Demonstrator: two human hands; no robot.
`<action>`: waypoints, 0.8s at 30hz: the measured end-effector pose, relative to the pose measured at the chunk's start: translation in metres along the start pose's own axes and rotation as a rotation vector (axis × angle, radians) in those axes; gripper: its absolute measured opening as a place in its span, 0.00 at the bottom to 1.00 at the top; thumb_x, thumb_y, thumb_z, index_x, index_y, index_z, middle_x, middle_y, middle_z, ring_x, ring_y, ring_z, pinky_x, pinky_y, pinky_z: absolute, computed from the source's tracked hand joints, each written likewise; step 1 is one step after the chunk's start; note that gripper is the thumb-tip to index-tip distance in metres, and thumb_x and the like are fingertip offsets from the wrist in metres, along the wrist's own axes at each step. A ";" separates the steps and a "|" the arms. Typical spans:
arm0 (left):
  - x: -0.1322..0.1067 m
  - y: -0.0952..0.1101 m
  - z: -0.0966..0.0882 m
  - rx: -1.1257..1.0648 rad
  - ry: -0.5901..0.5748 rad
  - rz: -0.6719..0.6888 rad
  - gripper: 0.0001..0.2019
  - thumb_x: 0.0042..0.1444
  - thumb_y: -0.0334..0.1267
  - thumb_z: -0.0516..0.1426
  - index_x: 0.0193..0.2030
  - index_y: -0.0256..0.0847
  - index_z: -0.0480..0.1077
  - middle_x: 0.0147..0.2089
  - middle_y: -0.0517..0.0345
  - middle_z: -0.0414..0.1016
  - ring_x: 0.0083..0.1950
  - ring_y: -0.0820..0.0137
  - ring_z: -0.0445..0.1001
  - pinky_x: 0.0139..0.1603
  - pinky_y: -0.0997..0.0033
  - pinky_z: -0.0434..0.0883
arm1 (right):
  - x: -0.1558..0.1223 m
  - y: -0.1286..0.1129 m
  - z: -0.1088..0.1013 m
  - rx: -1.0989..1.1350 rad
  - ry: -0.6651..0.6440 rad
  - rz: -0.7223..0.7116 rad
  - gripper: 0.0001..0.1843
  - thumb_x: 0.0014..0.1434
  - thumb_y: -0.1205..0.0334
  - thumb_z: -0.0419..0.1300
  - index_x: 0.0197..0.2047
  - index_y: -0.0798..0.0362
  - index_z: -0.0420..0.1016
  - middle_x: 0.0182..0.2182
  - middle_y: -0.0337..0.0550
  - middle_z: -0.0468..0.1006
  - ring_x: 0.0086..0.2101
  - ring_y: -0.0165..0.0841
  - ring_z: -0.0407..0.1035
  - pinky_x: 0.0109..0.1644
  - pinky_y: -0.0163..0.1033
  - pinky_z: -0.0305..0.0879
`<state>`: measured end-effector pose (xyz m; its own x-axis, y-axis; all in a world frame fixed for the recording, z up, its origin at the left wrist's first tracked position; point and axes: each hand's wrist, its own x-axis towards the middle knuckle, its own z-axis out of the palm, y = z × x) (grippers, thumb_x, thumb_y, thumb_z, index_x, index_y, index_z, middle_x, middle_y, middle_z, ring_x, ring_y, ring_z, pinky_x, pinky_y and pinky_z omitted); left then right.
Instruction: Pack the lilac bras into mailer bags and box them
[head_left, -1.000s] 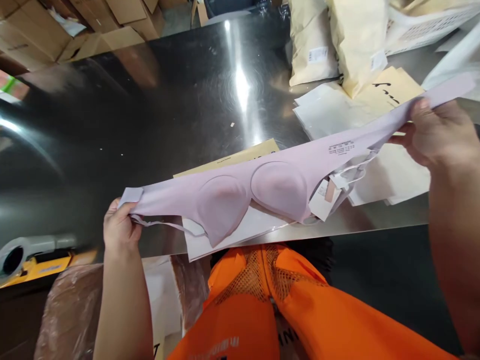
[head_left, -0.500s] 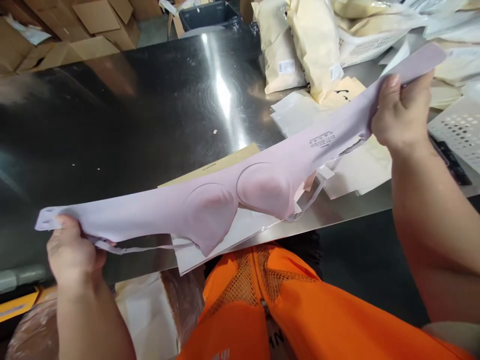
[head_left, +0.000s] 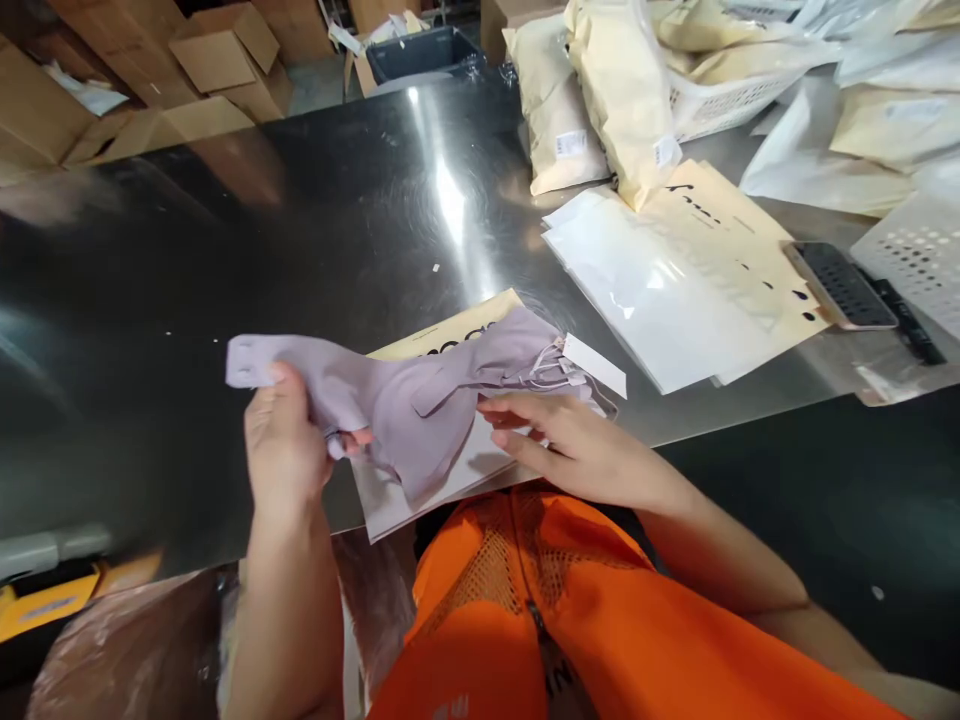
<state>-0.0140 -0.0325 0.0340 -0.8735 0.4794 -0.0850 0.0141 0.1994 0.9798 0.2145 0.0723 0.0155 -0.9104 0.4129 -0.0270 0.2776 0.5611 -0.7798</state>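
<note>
A pale lilac bra (head_left: 420, 400) is folded in half just above the near edge of the steel table (head_left: 225, 250). My left hand (head_left: 285, 440) pinches its left end, thumb on top near the hook band. My right hand (head_left: 555, 440) lies with fingers stretched out against the folded right side, near the straps and a white hang tag (head_left: 594, 365). Under the bra lies a flat cream and clear packaging bag (head_left: 450, 335).
A stack of clear and cream flat bags (head_left: 675, 280) lies to the right, with a phone (head_left: 840, 285) beside it. Filled cream parcels (head_left: 600, 90) and white baskets (head_left: 915, 255) stand at the back right. Cardboard boxes (head_left: 210, 50) lie beyond the table's far left.
The bra was stretched wide between both hands. My right hand has brought its end across to the left, folding the bra in half, and the garment has come down onto the bag.
</note>
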 end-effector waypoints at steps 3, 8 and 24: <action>-0.001 0.001 0.027 0.240 -0.279 0.111 0.27 0.61 0.63 0.47 0.24 0.41 0.63 0.15 0.60 0.66 0.15 0.69 0.67 0.15 0.72 0.62 | -0.028 0.014 0.024 0.210 0.022 0.185 0.16 0.70 0.55 0.51 0.47 0.51 0.78 0.41 0.39 0.79 0.39 0.29 0.74 0.43 0.32 0.68; 0.001 -0.004 0.057 0.809 -0.630 0.568 0.24 0.65 0.55 0.45 0.26 0.42 0.67 0.28 0.56 0.74 0.32 0.65 0.73 0.32 0.67 0.61 | -0.052 0.026 0.076 0.521 0.083 0.352 0.21 0.67 0.52 0.55 0.58 0.54 0.72 0.43 0.46 0.78 0.41 0.32 0.75 0.44 0.35 0.73; -0.010 -0.061 -0.035 0.465 -0.155 0.400 0.14 0.63 0.50 0.54 0.40 0.43 0.75 0.46 0.54 0.79 0.52 0.60 0.75 0.58 0.58 0.68 | 0.077 0.059 0.031 -0.459 0.127 -0.034 0.24 0.66 0.75 0.47 0.61 0.52 0.70 0.54 0.50 0.74 0.57 0.42 0.67 0.64 0.56 0.61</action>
<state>-0.0232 -0.0794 -0.0190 -0.6771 0.7046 0.2121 0.5653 0.3135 0.7630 0.1514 0.1153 -0.0517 -0.8847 0.4568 0.0929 0.3808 0.8232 -0.4211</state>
